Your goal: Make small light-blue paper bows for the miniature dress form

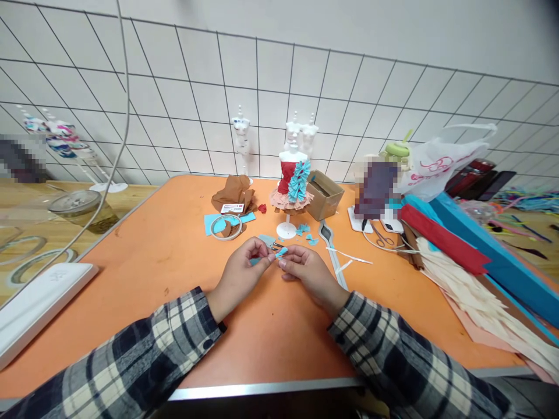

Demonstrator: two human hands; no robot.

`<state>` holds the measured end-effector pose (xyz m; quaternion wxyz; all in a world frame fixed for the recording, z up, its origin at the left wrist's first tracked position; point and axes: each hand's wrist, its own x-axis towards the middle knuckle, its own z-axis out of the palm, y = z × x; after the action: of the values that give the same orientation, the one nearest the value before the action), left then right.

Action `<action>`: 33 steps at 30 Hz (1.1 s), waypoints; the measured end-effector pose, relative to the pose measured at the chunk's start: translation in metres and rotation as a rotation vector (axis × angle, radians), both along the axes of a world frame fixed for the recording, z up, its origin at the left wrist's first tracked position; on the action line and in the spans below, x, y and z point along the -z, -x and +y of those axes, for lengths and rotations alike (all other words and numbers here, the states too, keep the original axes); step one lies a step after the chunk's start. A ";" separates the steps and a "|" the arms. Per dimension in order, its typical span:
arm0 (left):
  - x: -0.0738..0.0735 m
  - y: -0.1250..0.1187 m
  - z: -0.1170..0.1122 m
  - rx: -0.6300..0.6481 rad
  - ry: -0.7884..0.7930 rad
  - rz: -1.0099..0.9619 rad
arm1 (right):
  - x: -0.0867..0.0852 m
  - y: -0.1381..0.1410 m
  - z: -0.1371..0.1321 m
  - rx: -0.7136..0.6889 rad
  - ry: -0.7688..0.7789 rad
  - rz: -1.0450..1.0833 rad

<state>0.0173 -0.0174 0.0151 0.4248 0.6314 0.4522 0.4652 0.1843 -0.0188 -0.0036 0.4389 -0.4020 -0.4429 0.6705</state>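
Observation:
Between my two hands, above the middle of the orange table, a small piece of blue crepe paper (282,252) is pinched. My left hand (247,262) is closed on its left side, thumb against fingers. The right edge is gripped by the thumb and fingers of my right hand (304,269). Just beyond stands a small mannequin (287,177) in a red bodice with blue ruffles and a peach skirt. Small blue paper pieces (311,239) lie by its white base. A dark metal tool, partly hidden, shows behind my left fingers.
Tape ring (226,227), brown paper (236,193) and a small box sit left of the mannequin. A cardboard box (324,195) is behind it. Scissors (383,236), a white cable and crepe paper rolls (445,240) lie right. A long white case (46,308) lies at the left edge.

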 end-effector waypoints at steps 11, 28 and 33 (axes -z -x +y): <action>0.008 0.006 0.004 0.344 0.352 -0.368 | -0.008 0.000 0.002 0.014 -0.116 -0.106; 0.002 0.004 0.006 -0.011 0.027 0.224 | 0.000 0.002 0.003 0.112 -0.002 -0.029; 0.009 0.003 0.010 0.027 0.091 0.072 | -0.002 0.005 0.001 0.108 0.064 0.033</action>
<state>0.0144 -0.0077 0.0058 0.4429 0.6338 0.4790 0.4155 0.1791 -0.0179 -0.0018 0.4687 -0.4282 -0.3915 0.6661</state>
